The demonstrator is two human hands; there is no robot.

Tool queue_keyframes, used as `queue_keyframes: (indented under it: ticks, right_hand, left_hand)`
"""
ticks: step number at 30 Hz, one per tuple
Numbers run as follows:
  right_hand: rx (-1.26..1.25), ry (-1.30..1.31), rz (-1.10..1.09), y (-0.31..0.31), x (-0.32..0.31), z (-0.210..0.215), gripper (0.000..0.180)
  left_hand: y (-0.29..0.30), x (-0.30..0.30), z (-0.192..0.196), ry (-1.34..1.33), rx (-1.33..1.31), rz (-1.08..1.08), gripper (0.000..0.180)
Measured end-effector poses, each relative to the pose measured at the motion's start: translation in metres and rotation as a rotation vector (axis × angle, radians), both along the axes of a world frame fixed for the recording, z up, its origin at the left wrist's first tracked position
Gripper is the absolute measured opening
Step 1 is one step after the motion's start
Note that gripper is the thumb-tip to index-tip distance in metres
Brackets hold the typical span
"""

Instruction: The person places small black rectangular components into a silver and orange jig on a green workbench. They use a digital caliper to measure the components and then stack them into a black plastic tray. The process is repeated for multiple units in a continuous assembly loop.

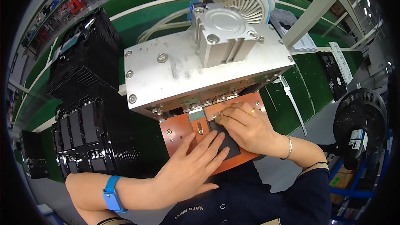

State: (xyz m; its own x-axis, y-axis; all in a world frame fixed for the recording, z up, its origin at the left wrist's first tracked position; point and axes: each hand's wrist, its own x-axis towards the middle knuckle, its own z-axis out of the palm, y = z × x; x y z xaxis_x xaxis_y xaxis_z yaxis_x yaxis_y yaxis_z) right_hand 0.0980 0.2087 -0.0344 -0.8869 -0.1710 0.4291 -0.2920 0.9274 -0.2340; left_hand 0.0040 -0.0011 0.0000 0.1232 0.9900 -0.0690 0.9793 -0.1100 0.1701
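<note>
My right hand (246,128) hides the upper end of the flat black rectangular pad (232,149), and my left fingers cover much of its left side, so I see only part of its outline. The pad lies on the orange fixture plate (178,126), at the centre of the frame and slightly below, between my hands. My left hand (192,167) is spread, palm down, fingertips resting on the pad and thumb standing well apart at lower centre. My right hand is curled, its thumb and forefinger drawn close together at the pad's upper end; I cannot tell whether anything is pinched there.

The orange plate's far edge runs out of sight beneath the aluminium press housing (179,79), whose inside is shadowed and hard to make out. The pneumatic cylinder (223,29) on top blocks part of the white fan (254,10) at upper centre, which the top edge also crops. At left, glare blurs the detail of the stacked black trays (83,64). A caliper (293,102) lies on the green desk (312,66), right of centre.
</note>
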Motion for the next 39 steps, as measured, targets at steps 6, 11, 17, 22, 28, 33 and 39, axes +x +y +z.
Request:
queue_keyframes:
  ticks: [6, 11, 17, 22, 28, 33, 39]
  right_hand:
    - [0.098, -0.004, -0.032, -0.005, -0.001, -0.003, 0.036]
    - [0.094, 0.037, -0.046, -0.003, 0.002, 0.000, 0.037]
    - [0.086, -0.028, -0.098, -0.004, -0.004, 0.003, 0.033]
    - [-0.028, -0.029, -0.060, 0.000, 0.000, -0.002, 0.034]
    - [-0.048, -0.087, -0.016, 0.000, -0.006, -0.001, 0.036]
    - [-0.124, 0.021, -0.029, 0.004, 0.008, 0.002, 0.035]
    - [-0.215, -0.192, 0.078, 0.003, 0.048, 0.006, 0.038]
  left_hand:
    - [0.000, 0.002, 0.002, 0.014, -0.054, -0.001, 0.077]
    - [0.000, 0.001, 0.004, 0.017, -0.066, 0.003, 0.076]
    - [0.000, 0.000, 0.004, 0.003, -0.053, 0.010, 0.075]
    - [-0.001, 0.001, 0.004, -0.009, -0.060, 0.014, 0.074]
    - [0.001, 0.000, 0.005, -0.020, -0.065, 0.011, 0.074]
    - [0.001, -0.001, 0.005, -0.045, -0.081, 0.017, 0.075]
    - [-0.001, 0.000, 0.003, -0.142, -0.081, 0.063, 0.078]
